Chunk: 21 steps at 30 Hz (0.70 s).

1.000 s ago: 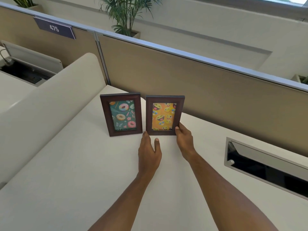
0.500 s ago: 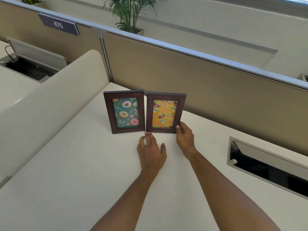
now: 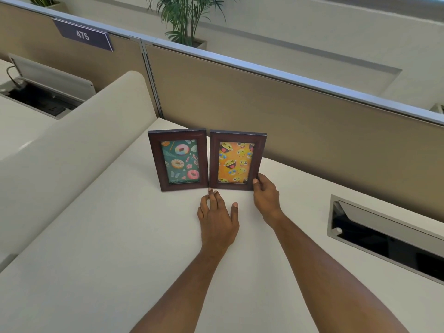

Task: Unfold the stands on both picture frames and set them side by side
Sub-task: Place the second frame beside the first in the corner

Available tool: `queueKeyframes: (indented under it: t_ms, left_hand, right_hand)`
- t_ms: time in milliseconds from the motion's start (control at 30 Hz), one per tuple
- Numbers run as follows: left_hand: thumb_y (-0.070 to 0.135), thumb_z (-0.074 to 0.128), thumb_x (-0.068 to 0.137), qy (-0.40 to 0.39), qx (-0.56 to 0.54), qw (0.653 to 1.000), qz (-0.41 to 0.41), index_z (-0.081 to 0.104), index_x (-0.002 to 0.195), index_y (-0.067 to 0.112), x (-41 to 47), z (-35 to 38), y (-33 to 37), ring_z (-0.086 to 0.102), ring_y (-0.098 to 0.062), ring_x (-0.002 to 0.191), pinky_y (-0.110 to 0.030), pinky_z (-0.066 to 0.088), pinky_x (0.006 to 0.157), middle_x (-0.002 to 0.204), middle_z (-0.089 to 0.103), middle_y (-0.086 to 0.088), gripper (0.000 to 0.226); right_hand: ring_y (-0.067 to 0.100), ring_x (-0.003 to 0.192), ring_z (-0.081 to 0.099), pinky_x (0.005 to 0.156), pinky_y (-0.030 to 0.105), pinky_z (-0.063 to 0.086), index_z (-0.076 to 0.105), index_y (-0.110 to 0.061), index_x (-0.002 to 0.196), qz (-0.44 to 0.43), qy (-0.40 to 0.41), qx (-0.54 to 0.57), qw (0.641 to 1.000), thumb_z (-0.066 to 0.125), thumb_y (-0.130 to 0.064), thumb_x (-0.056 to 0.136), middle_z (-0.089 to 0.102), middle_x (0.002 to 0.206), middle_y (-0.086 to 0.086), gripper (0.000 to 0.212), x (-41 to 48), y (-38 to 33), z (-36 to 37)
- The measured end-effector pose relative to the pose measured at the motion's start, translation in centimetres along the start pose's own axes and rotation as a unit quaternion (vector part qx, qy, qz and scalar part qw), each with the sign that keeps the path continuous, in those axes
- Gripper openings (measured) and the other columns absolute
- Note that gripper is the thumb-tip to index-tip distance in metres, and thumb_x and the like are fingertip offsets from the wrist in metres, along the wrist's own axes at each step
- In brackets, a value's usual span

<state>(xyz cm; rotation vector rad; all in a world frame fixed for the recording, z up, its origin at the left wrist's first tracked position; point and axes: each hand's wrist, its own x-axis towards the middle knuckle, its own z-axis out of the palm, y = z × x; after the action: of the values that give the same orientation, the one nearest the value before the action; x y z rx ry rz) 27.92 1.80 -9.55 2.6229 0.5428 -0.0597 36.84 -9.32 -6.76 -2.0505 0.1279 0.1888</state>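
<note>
A pale desk (image 3: 101, 248) fills the lower half of the picture, backed by a tan partition (image 3: 300, 121) that runs from upper left to the right edge. At the centre both frames stand upright on the desk: the doughnut frame (image 3: 178, 160) on the left and the emoji frame (image 3: 237, 162) on the right, their inner edges touching or very nearly so. The stands are hidden behind them, but both frames seem to stand unaided, so the task looks almost done; what is left is likely a last nudge and letting go. The right hand (image 3: 265, 195) grips the emoji frame's lower right corner, thumb on the front. The left hand (image 3: 217, 217) lies flat with fingers spread and empty, fingertips at the lower seam between the frames. A cable slot (image 3: 384, 234) opens at right, well apart; nothing blocks the frames.
</note>
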Motion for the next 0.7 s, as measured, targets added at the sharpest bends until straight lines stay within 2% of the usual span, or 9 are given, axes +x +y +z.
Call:
queueKeyframes:
  t_ms: [700]
  left_hand:
    - [0.083, 0.021, 0.086, 0.001, 0.01, 1.0, 0.009, 0.012, 0.16, 0.003, -0.29, 0.4, -0.14, 0.007, -0.033, 0.156, -0.048, 0.011, 0.123, 0.17, 0.006, -0.015, 0.109]
  right_hand:
    - [0.031, 0.139, 0.053, 0.115, 0.045, 0.044, 0.044, -0.014, 0.154, 0.011, -0.017, -0.025, 0.999, 0.034, -0.018, 0.112, 0.056, 0.151, 0.009, 0.043, -0.49, -0.18, 0.28]
